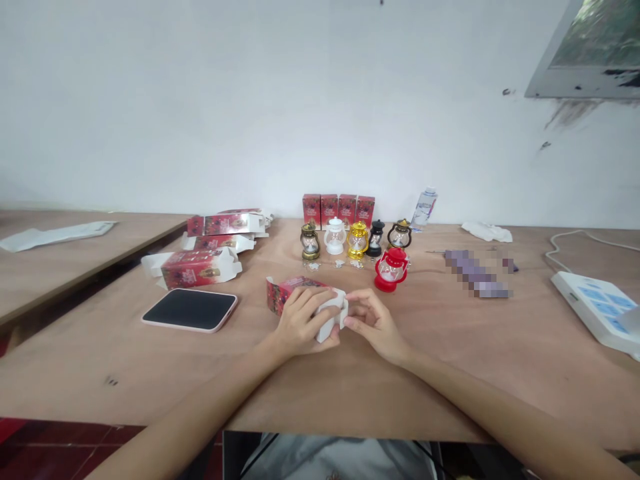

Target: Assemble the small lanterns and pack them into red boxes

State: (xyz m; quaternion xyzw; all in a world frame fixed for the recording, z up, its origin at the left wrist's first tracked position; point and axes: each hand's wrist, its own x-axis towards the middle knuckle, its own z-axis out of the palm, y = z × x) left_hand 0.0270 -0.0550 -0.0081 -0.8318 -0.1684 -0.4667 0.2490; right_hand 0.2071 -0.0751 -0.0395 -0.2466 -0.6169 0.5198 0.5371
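Note:
My left hand is wrapped over a small red printed carton, which lies tilted just above or on the table. A white end of the carton faces right, and an open flap shows at its left end. The fingers of my right hand pinch a white flap at that end. Behind my right hand stands a red miniature lantern. Farther back is a row of small lanterns, among them a white one, a gold one and a black one.
Several red cartons stand upright by the wall. Open cartons are heaped at the left, behind a phone. To the right are a bottle, a tissue, a blurred purple item and a white power strip.

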